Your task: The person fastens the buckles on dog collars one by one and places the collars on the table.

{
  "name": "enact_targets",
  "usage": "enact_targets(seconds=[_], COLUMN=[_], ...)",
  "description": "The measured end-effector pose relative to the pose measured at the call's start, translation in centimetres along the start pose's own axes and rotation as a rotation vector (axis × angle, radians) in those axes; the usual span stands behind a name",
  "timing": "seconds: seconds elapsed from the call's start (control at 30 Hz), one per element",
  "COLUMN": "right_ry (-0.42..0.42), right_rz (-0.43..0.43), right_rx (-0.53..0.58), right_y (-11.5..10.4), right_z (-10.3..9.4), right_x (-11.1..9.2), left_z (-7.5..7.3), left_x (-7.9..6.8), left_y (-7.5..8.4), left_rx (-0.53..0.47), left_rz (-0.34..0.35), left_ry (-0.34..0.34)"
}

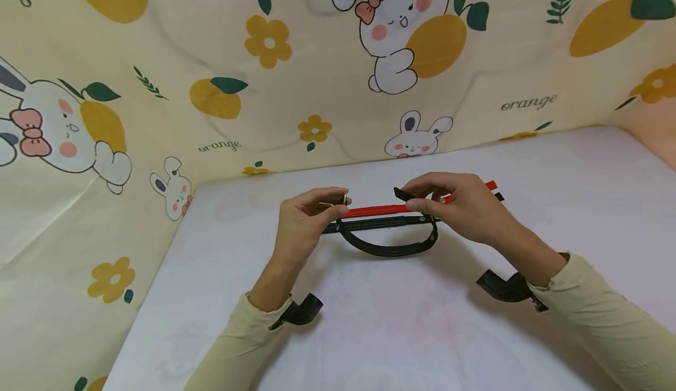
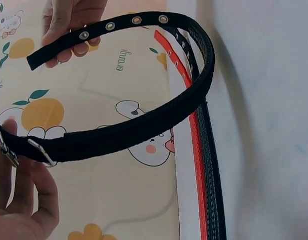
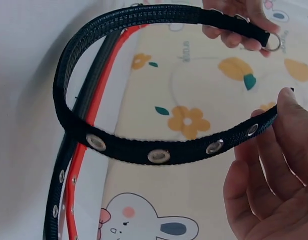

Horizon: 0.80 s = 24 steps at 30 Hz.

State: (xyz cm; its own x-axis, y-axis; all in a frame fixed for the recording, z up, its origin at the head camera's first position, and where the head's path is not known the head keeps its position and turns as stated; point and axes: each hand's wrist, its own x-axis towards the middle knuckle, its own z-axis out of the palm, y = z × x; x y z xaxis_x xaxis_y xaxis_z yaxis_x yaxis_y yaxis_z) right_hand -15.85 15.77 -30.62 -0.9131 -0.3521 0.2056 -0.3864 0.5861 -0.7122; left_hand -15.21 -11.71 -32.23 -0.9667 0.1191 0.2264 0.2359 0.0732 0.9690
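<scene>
A black collar (image 1: 389, 252) hangs in a bent loop between the two hands. My left hand (image 1: 302, 226) pinches its buckle end between thumb and fingers; in the left wrist view the metal buckle (image 2: 8, 150) shows there. The other end, with its pointed-out tip, is pinched by my right hand (image 1: 470, 209). Metal eyelets (image 3: 159, 156) run along that half of the strap in the right wrist view. Behind the loop, a red collar (image 1: 375, 210) and a second black collar (image 1: 380, 223) lie side by side on the table.
The table has a white cover (image 1: 369, 332). A cream cloth backdrop (image 1: 327, 86) printed with rabbits, oranges and flowers rises behind it and along its left side. Black bands (image 1: 303, 312) sit on both wrists, over the sleeves.
</scene>
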Motion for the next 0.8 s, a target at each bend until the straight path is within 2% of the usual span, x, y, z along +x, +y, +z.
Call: enact_targets(seconds=[0.13, 0.23, 0.53, 0.8], right_ry=[0.02, 0.034, 0.044, 0.053], right_rz=[-0.03, -0.045, -0.049, -0.113], right_rx=[0.01, 0.025, 0.004, -0.005], right_y=[0.1, 0.0, -0.4, -0.3], right_z=[0.1, 0.3, 1.3, 1.6], right_x=[0.0, 0.0, -0.4, -0.6], left_z=[0.3, 0.5, 0.8, 1.3], left_x=[0.0, 0.0, -0.6, -1.0], left_y=[0.3, 0.4, 0.7, 0.5], left_rx=[-0.01, -0.002, 0.123, 0.162], left_rz=[-0.012, 0.009, 0.068, 0.134], left_ry=[-0.007, -0.016, -0.035, -0.061])
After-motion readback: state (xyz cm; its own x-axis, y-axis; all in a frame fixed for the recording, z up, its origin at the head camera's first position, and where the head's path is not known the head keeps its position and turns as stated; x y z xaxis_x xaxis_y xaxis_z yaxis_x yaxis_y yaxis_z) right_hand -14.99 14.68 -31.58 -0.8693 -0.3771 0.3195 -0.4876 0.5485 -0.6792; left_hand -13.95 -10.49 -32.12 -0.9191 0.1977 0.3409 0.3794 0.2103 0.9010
